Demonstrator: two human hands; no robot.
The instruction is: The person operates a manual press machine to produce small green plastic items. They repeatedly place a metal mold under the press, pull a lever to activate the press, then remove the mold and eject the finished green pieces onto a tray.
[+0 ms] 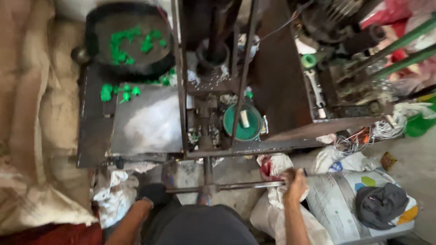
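Horizontal steel handle bar (236,186), thin, grey and worn, lies level across the near side of the press frame, its right end inside a closed fist.

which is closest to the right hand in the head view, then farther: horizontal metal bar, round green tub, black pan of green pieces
1. horizontal metal bar, gripped by the right hand
2. round green tub, up and left, inside the machine frame
3. black pan of green pieces, far upper left

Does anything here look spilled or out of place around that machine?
Yes. A few green plastic pieces lie loose on the dark metal table, outside the round black pan that holds the rest. Tangled white wires also hang off the machine's right side.
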